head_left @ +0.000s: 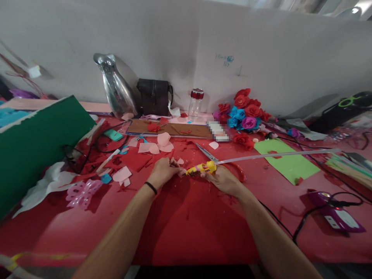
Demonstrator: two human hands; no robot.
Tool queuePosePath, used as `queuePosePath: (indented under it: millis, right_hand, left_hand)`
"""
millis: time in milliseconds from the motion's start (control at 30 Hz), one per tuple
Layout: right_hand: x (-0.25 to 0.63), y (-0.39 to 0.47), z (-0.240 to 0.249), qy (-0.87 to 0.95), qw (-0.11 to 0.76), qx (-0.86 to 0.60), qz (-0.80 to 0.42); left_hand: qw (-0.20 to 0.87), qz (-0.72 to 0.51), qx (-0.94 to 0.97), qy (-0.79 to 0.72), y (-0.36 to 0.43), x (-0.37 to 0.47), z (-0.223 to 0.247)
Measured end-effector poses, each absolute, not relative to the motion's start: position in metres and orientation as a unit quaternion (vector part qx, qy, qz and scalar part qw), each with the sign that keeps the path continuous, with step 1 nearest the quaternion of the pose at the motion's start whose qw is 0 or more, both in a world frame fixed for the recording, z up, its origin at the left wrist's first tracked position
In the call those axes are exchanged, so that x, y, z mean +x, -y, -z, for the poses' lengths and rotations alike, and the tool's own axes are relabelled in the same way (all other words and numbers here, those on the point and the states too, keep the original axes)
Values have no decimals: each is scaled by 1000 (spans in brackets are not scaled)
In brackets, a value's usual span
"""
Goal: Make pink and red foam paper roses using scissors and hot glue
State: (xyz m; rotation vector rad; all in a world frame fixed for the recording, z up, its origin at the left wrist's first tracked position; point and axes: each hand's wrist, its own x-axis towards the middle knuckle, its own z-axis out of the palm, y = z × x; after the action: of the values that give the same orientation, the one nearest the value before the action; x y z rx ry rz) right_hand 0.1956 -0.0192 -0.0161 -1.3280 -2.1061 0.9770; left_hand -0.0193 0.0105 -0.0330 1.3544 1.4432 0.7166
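My right hand point(223, 180) is wrapped round a yellow hot glue gun point(202, 167), whose nozzle points left. From the back of the gun a long clear glue stick point(279, 155) runs out to the right. My left hand point(164, 170), with a black band at the wrist, is closed in a pinch right at the nozzle. A small pink paper piece point(181, 173) seems to be between its fingertips, largely hidden. Behind the glue gun lie scissors point(205, 151) with orange handles, partly covered by my right hand.
Pink paper petals point(165, 142) and red scraps litter the red table point(200, 232). A green board point(46, 143) stands left, near a pink butterfly point(83, 193). Paper roses point(245, 110), a glass jar point(195, 105) and a metal jug point(116, 89) are behind. A purple power strip point(334, 211) with cables lies right.
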Motion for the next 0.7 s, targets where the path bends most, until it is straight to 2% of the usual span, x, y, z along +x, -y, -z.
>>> queuePosePath:
  millis: [200, 533, 700]
  right_hand:
    - [196, 20, 15, 763, 222, -520, -313]
    - [198, 16, 16, 759, 246, -503, -332]
    - [202, 19, 16, 784, 203, -522, -270]
  left_hand:
    - [501, -277, 593, -567, -11, -24, 31]
    - [479, -279, 596, -581, -14, -25, 36]
    - [477, -282, 596, -581, -15, -25, 37]
